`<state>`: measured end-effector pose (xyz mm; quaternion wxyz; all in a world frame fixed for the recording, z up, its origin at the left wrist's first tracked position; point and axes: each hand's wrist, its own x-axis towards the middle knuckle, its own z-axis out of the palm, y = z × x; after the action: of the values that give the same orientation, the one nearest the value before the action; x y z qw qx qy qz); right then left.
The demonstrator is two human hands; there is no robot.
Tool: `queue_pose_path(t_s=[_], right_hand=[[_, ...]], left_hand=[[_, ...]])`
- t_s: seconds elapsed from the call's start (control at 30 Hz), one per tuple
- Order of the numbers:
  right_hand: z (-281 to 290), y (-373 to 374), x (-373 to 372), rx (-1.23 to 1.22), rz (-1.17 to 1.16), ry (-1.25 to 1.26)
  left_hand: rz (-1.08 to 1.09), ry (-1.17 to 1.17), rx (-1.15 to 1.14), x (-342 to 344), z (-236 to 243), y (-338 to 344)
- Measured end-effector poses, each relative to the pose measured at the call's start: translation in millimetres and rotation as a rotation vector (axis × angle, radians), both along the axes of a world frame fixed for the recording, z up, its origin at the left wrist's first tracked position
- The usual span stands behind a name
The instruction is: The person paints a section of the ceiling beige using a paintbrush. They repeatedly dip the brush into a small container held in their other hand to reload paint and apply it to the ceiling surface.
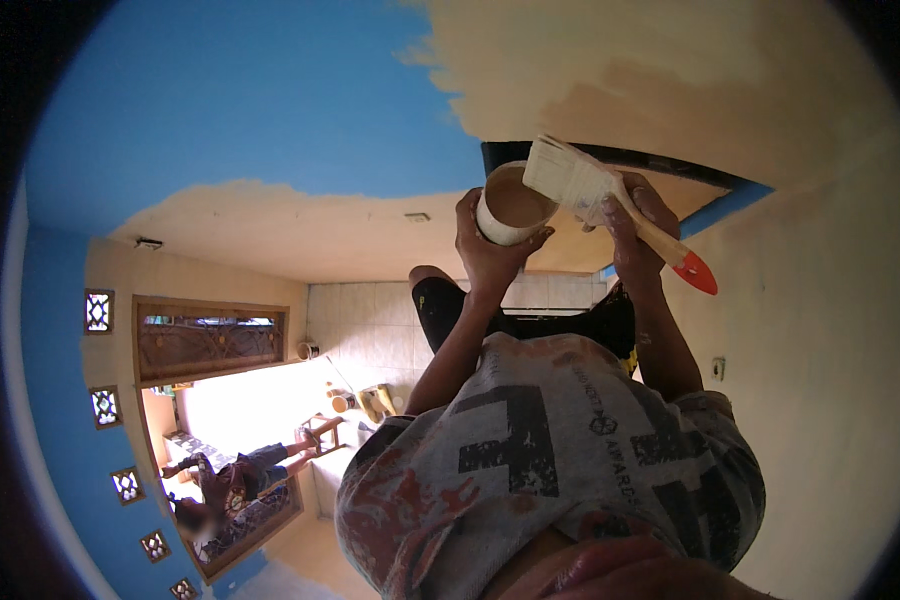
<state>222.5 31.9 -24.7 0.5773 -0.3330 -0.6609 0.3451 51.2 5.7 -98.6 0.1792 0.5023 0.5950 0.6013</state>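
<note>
My left hand (490, 252) is wrapped round a white cup (511, 222) of beige paint, held up near the top centre of the view. My right hand (635, 235) grips a wide paintbrush (580, 178) with a wooden handle and red end (695, 270). The brush's pale, paint-coated bristles are tilted at the cup's right rim; whether they touch it I cannot tell. Behind both hands is a wall (270, 110), part blue and part beige, beside a dark-edged frame (730, 183).
Another person (245, 480) is by the bright doorway at lower left, near a wooden stool (328, 437) and buckets (342, 402). A pale tiled floor (365, 320) lies below me. Small patterned vents (99, 311) line the left wall; a beige wall (820, 380) is at right.
</note>
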Motion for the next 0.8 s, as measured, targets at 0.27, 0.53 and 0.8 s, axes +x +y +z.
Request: queue_pose_path(t_s=[0.27, 0.53, 0.8], right_hand=[[-6.1, 7.5, -3.1, 0.12, -0.156, -0.15], [-15.6, 74.2, -9.1, 0.114, -0.294, -0.002], [-5.9, 163.0, -61.3, 0.273, -0.205, 0.166]], left_hand=[[0.005, -0.039, -0.033, -3.8, -9.3, -2.8], [0.011, -0.077, -0.044, -13.6, -13.1, -4.3], [0.047, -0.039, -0.052, -24.2, -14.5, -3.7]])
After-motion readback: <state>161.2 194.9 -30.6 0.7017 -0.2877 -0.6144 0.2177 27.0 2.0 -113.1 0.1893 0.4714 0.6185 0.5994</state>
